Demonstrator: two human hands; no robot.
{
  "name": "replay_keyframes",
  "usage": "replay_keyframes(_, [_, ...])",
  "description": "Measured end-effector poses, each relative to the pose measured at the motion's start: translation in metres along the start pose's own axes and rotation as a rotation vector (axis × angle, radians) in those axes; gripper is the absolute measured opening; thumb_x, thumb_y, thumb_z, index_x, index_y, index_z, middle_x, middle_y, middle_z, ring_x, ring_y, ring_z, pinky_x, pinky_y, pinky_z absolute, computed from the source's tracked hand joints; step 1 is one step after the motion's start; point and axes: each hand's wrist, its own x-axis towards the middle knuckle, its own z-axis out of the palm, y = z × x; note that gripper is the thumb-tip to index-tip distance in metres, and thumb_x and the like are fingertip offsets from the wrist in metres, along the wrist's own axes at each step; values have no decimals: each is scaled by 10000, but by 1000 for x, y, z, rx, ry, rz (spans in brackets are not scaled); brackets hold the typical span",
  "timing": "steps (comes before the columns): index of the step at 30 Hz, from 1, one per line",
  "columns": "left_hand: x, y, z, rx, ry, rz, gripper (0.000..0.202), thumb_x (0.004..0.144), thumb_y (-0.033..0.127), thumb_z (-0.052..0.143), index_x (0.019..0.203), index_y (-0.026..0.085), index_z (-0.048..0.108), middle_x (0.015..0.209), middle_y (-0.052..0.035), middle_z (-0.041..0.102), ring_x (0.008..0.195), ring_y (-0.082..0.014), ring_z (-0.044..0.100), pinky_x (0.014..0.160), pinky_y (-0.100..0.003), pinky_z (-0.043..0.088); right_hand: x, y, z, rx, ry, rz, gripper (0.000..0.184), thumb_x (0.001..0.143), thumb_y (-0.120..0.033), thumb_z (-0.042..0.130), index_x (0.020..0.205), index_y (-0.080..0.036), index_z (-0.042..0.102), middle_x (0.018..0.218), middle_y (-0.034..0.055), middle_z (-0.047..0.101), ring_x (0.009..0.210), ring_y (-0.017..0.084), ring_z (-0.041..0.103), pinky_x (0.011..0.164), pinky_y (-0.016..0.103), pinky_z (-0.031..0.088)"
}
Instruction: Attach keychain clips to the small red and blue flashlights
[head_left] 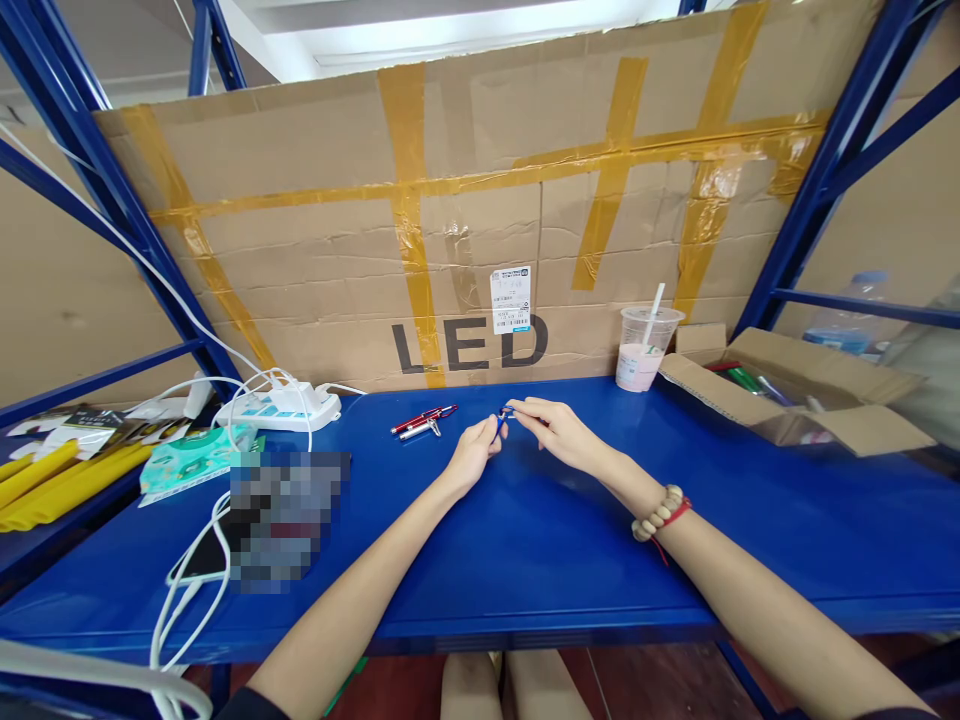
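Note:
In the middle of the blue shelf, my left hand (475, 452) is closed around a slim blue pen-shaped tube (500, 426), most of it hidden by the fingers. From the right, my right hand (553, 428) pinches at the upper end of that tube, where a small dark clip-like part shows. The fingertips of both hands nearly meet there. To the left of my left hand lie a red pen-shaped tube (417, 419) and a silver one (418, 431) side by side, each with a small clip or ring at its end.
A plastic cup (636, 366) with a straw and pink drink stands at the back right. Beside it is an open cardboard box (772, 415) with pens inside. On the left are a power strip (300, 408), green wipes packet (196, 458), phone (202, 550) and white cables. Taped cardboard (337, 270) closes the back.

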Motion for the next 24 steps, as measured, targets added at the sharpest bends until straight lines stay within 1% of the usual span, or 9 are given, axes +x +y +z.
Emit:
replay_keyframes(3, [0,0,-1,68,5,37,490,832,588,297,743,129,446,501,44,279,476,-84,241,493,-229,200,0,-1,0,46,-12,45,410,928,-340,320,1227,-149,526,960,65,587,728,101,565,719,228,468])
replay_keyframes(5, [0,0,-2,161,28,84,464,868,525,267,762,127,481,515,31,324,504,-94,303,530,-231,249,0,-2,0,16,-1,81,402,927,-332,323,1249,-180,509,995,53,584,805,108,564,762,229,453])
replay_keyframes(7, [1,-1,-6,291,39,117,431,897,459,256,812,133,523,544,18,393,554,-106,383,592,-234,301,-1,-2,0,-60,-5,130,389,924,-326,332,1259,-220,499,1013,35,584,890,118,553,796,233,432])
replay_keyframes(9, [2,-2,-12,455,33,121,380,913,405,267,879,153,549,596,9,472,631,-123,450,666,-245,338,-1,-1,-1,-140,-54,173,387,927,-324,328,1283,-262,468,969,17,593,880,113,551,757,221,423])
replay_keyframes(11, [3,-4,-18,646,23,103,314,917,359,303,947,178,557,680,1,538,726,-145,481,743,-267,352,-3,1,0,-209,-132,171,385,933,-308,320,1299,-296,440,922,5,597,854,103,550,710,202,410])
replay_keyframes(14, [3,-7,-26,892,10,61,239,906,309,376,997,218,577,860,-16,572,870,-174,483,828,-312,343,-4,5,1,-285,-230,133,375,930,-253,333,1272,-334,461,936,-5,595,876,96,543,693,184,393])
replay_keyframes(16, [2,-7,-28,966,-14,37,217,899,303,410,994,243,596,944,-16,561,936,-182,474,859,-333,333,-5,9,2,-317,-264,137,360,921,-236,356,1230,-347,504,973,-10,591,892,96,543,683,178,387])
replay_keyframes(19, [0,-4,-30,1024,-38,13,197,887,320,449,992,262,605,965,-13,556,973,-185,469,883,-358,319,-5,12,4,-322,-291,138,333,915,-244,378,1179,-361,544,1036,-22,578,928,94,542,698,179,390])
replay_keyframes(24, [-5,7,-35,1176,-8,-23,191,867,287,493,1015,251,607,979,-26,571,1001,-198,471,886,-377,310,-6,13,4,-355,-287,163,333,924,-261,356,1185,-344,544,1094,-10,557,984,107,530,723,189,403])
